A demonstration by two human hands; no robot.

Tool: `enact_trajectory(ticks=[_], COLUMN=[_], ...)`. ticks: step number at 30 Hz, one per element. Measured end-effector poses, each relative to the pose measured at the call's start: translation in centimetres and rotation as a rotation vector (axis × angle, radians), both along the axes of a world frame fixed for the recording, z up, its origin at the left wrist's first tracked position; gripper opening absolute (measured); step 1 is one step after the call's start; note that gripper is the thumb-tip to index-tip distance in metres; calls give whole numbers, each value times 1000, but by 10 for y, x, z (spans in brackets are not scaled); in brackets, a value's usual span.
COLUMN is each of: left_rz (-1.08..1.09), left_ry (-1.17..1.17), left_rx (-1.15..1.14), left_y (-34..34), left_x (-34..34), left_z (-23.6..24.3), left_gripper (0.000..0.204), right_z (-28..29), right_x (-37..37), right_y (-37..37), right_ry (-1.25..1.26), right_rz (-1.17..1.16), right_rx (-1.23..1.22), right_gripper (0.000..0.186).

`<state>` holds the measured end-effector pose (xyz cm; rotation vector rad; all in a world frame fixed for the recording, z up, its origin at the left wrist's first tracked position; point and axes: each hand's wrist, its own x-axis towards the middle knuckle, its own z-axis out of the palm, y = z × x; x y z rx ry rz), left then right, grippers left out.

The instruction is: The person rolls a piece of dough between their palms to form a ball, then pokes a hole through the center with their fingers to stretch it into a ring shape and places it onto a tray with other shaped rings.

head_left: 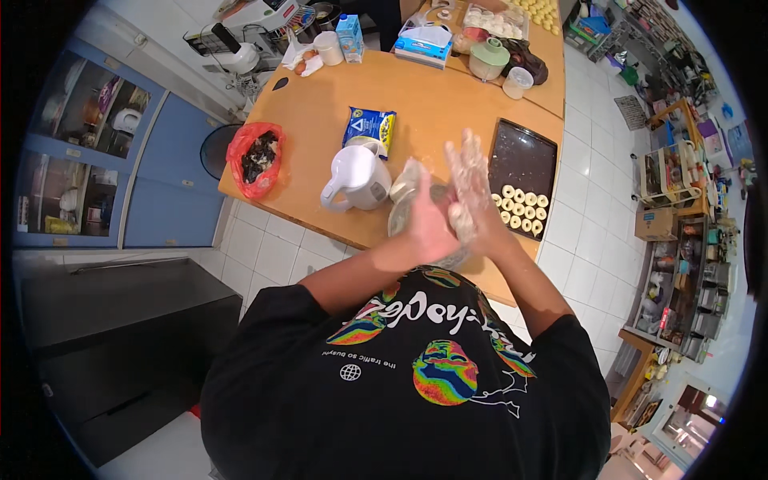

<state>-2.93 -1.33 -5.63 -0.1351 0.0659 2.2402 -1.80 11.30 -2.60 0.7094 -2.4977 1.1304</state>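
Observation:
My right hand (472, 188) is held up with its fingers stretched out, and pale sticky dough coats the palm and fingers. Beside it, my left hand (430, 220) has its thumb raised and dough on its fingers, which are partly blurred. The heels of both hands are close together; whether they touch is hard to make out. Under them stands a clear glass bowl (398, 220), mostly covered by the hands. A white electric kettle (356, 180) is just left of the bowl. To the right, a dark baking tray (524, 156) carries several small ring-shaped dough pieces (520, 206) at its near end.
Behind the kettle lies a blue and yellow packet (370, 128). A red plastic bag (256, 160) with dark scraps sits at the left table edge. Along the back are a blue carton (350, 38), a tissue box (422, 50) and a green-lidded container (489, 60). Shelves (680, 264) line the right.

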Motion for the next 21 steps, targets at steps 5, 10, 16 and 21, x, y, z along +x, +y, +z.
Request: enact_trajectory(ticks=[5, 10, 16, 21], left_rz=[30, 53, 174, 44], left_ry=[234, -20, 183, 68], left_rx=[-69, -125, -197, -47], left_y=[10, -7, 27, -5], left_x=[1, -10, 6, -1], left_z=[-46, 15, -55, 22], left_gripper=[87, 90, 81, 90], right_z=[21, 0, 19, 5], right_x=[17, 27, 18, 31], right_y=[-21, -2, -17, -6], right_ry=[65, 4, -81, 109], right_rz=[73, 114, 22, 122], right_rx=[175, 168, 10, 93], right_gripper=[90, 94, 98, 85])
